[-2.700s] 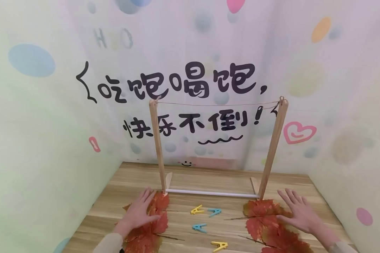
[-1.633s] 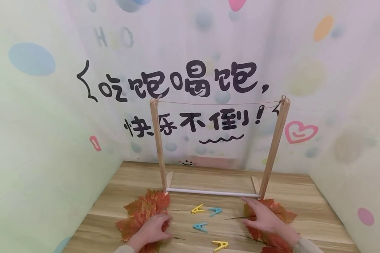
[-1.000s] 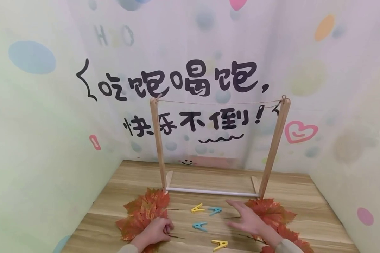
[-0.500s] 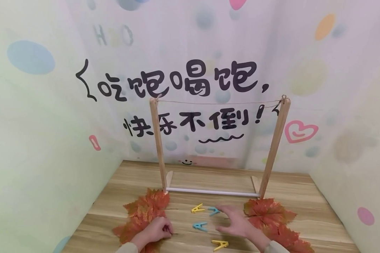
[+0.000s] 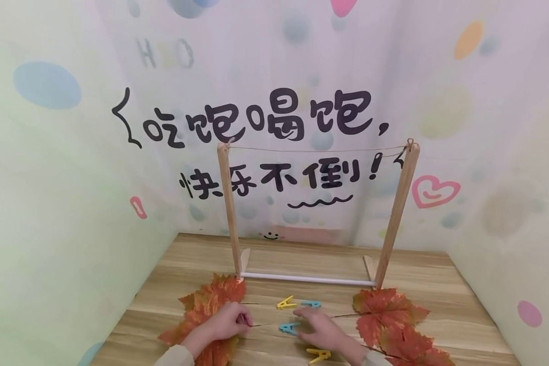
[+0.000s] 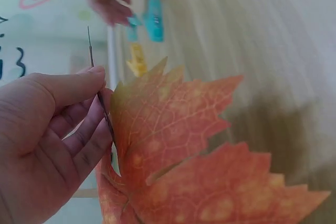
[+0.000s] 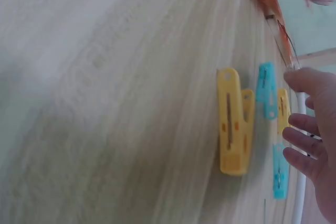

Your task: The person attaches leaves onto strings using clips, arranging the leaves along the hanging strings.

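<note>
My left hand (image 5: 227,321) pinches the thin dark stem (image 6: 105,111) of a red-orange artificial maple leaf (image 6: 173,129) between thumb and fingers; the leaf is tilted up off the table. My right hand (image 5: 322,330) hovers over the clothespins with fingers spread and nothing held. Its thumb and fingertips are close to a blue clothespin (image 5: 286,329); contact cannot be told. A second blue clothespin (image 5: 311,304) lies just beyond, beside a yellow clothespin (image 5: 286,303). Another yellow clothespin (image 5: 318,355) lies nearer the front, large in the right wrist view.
A wooden frame (image 5: 395,218) stands behind the clothespins, with a string (image 5: 302,151) tied between its post tops and a white rod (image 5: 302,279) low across. More maple leaves (image 5: 384,307) lie at the right, and others at the left. A printed curtain hangs behind the table (image 5: 183,254).
Both hands have come inward from the sides. The left has taken a leaf's stem and lifted it slightly toward the middle. The right has moved left from the right leaves to the clothespins.
</note>
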A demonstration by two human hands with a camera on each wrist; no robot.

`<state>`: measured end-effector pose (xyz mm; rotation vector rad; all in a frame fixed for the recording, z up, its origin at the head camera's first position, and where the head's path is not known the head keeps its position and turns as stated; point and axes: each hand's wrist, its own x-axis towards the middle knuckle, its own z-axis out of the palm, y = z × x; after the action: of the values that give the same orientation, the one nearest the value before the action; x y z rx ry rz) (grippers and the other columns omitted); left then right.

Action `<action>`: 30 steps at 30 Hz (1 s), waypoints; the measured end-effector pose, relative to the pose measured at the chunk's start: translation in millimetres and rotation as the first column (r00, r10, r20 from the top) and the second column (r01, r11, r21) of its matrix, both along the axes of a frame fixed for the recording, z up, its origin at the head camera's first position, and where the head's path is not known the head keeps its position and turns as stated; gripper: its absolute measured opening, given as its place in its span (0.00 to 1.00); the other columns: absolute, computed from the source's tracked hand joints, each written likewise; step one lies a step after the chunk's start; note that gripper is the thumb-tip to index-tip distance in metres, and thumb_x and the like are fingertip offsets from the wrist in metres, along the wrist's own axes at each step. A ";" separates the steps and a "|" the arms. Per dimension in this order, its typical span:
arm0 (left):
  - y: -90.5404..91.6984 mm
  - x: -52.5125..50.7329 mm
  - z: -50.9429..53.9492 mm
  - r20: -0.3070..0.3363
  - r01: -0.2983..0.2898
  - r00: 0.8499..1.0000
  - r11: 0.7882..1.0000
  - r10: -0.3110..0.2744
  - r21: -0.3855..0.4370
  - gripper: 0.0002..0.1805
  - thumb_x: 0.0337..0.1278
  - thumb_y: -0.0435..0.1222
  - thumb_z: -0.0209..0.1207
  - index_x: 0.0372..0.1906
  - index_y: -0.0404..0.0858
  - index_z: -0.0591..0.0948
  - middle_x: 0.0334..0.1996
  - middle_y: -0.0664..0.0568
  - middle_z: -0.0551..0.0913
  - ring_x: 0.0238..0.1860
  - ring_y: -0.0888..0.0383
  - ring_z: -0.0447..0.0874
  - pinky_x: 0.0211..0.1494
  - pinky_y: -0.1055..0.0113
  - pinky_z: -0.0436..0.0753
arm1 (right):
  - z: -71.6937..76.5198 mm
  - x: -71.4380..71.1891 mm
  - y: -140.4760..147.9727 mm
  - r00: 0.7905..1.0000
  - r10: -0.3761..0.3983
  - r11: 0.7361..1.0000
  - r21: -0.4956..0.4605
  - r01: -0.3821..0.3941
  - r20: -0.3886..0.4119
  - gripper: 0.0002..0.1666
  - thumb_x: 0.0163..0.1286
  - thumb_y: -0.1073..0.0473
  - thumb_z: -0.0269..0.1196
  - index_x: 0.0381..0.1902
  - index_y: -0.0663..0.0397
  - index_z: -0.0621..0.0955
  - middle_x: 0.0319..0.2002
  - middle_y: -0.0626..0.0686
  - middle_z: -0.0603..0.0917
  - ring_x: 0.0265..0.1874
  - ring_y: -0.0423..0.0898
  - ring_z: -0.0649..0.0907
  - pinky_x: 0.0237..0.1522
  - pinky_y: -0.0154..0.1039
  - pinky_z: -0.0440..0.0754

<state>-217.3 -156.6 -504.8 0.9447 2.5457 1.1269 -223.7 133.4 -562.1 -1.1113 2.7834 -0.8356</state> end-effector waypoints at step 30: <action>1.6 -25.8 78.1 0.007 -0.132 0.991 0.980 0.133 0.148 0.03 0.49 0.26 0.61 0.29 0.32 0.78 0.25 0.51 0.79 0.27 0.63 0.75 0.31 0.73 0.77 | -12.4 2.7 -14.1 0.996 -0.086 0.994 0.072 0.085 0.008 0.12 0.53 0.64 0.65 0.38 0.56 0.81 0.34 0.43 0.77 0.35 0.37 0.76 0.37 0.32 0.77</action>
<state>-243.1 -155.0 -426.6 0.8181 2.5898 1.3697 -221.0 119.2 -574.5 -0.9801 2.8449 -0.7402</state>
